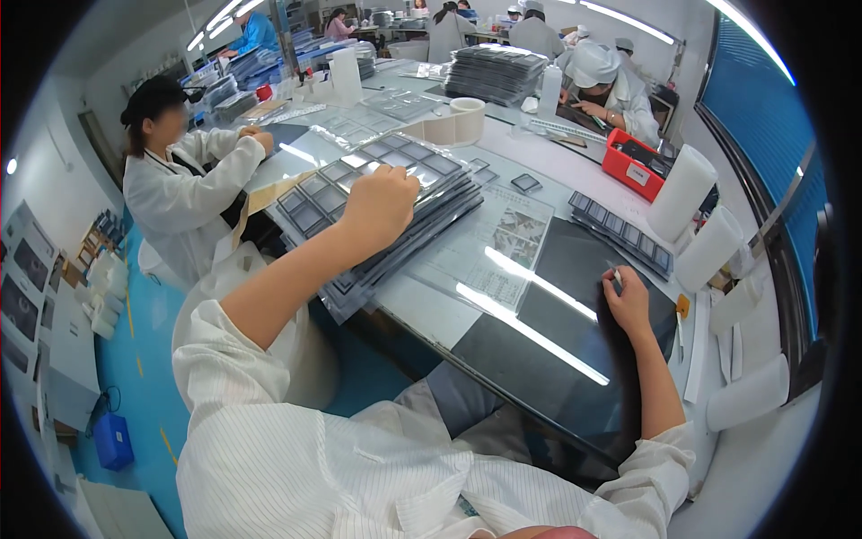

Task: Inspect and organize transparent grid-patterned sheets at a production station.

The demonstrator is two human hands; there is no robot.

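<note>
A tall stack of clear plastic trays point(429, 232) stands on the left of the glass-topped table, its top tray divided into dark-rimmed rectangular cells. Over that top tray, my left hand point(382, 208) is closed with curled fingers; whatever it may pinch is hidden. At the right, my right hand point(627, 301) is closed around a slim, pale tool whose kind I cannot make out, above the black mat point(548, 350). Just beyond this hand lies a strip of several dark-framed rectangular pieces point(621, 235). One loose dark-framed piece point(526, 182) rests farther back.
A red bin point(637, 164) and white rolls point(682, 193) line the right side. A printed sheet point(489, 256) lies between stack and mat. Another tray stack point(496, 74) stands at the back. Co-workers sit at the left point(184, 171) and far right point(611, 90).
</note>
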